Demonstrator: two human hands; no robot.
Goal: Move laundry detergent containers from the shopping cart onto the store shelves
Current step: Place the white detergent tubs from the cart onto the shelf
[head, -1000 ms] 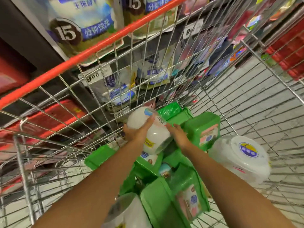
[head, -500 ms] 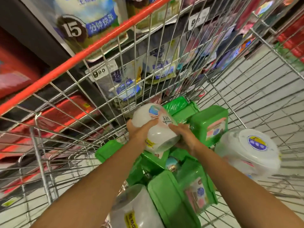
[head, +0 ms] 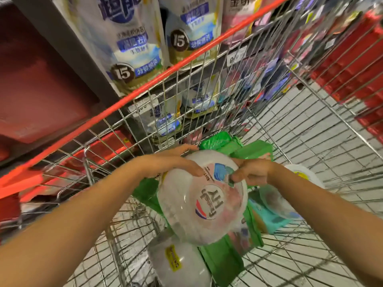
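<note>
A round translucent white detergent tub (head: 199, 206) with a round label on its lid is held above the cart's load, lid tilted toward me. My left hand (head: 174, 162) grips its upper left side, fingers spread over the rim. My right hand (head: 250, 172) holds its upper right edge, fingers curled at the blue label. Below lie green detergent boxes (head: 223, 264) and two more white tubs, one at the near side (head: 178, 264) and one at the right (head: 300, 175).
The wire shopping cart (head: 310, 129) with a red rim (head: 145, 83) surrounds the load. Beyond its left side stand store shelves with hanging detergent pouches (head: 128, 48) and price tags. Red crates (head: 352, 65) sit at the far right on the tiled floor.
Both hands have lifted the white tub up and toward me, turning its lid to face the camera. The view has risen, showing more of the pouches above.
</note>
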